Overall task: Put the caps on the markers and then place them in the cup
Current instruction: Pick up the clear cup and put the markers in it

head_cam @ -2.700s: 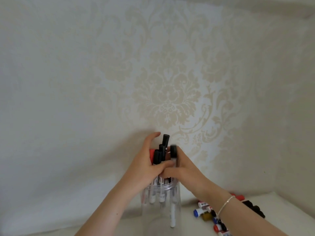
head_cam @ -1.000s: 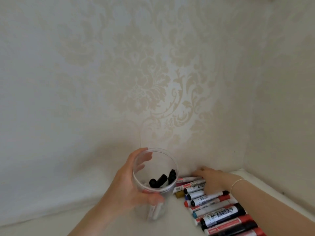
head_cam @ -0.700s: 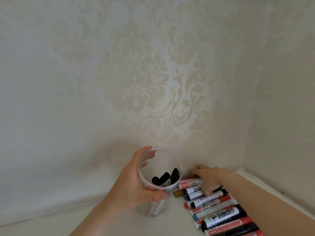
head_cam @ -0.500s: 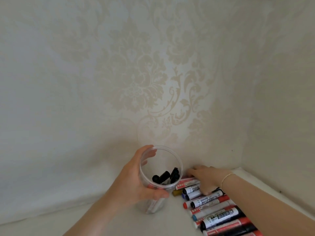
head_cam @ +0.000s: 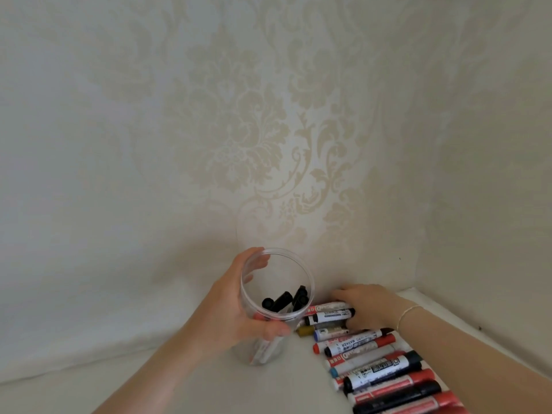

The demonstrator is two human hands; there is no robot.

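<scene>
Left hand [head_cam: 236,315]: fingers curled round the clear cup [head_cam: 270,306], gripping it.
Right hand [head_cam: 366,306]: fingers curled over the black-capped marker [head_cam: 330,317] at the row's far end.

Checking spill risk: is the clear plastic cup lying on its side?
No, the clear plastic cup stands upright, gripped by the left hand.
</scene>
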